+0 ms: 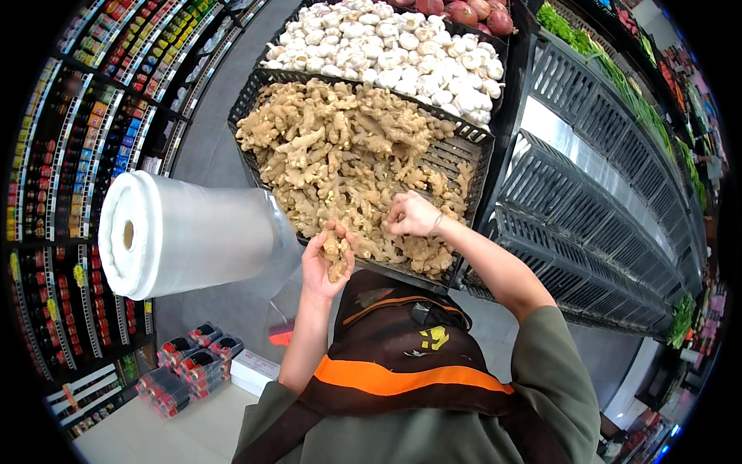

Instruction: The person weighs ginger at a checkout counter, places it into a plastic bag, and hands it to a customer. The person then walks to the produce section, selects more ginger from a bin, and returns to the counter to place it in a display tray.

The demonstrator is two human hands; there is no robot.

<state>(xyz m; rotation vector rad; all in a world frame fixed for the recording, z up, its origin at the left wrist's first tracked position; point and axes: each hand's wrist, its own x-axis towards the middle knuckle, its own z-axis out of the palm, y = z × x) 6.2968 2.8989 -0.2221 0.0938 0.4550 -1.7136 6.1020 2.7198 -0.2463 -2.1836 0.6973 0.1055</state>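
A black slatted plastic crate point(484, 168) holds a heap of ginger roots point(324, 133), piled high at the back and left, with slats showing at the right. At the crate's near edge, my left hand point(328, 261) has its palm turned up and its fingers curled round a piece of ginger root point(335, 249). My right hand point(411, 214) is over the ginger at the near right, its fingers bent and pinched together. Whether something small is between those fingertips cannot be told.
A large roll of clear plastic bags point(203, 232) stands left of the crate. Garlic bulbs point(394, 46) and red onions point(464, 11) lie beyond it. Black slatted racks point(585, 191) are at the right. Packed bottles point(200, 362) and a white box point(253, 371) sit at the lower left, near stocked shelves point(87, 156).
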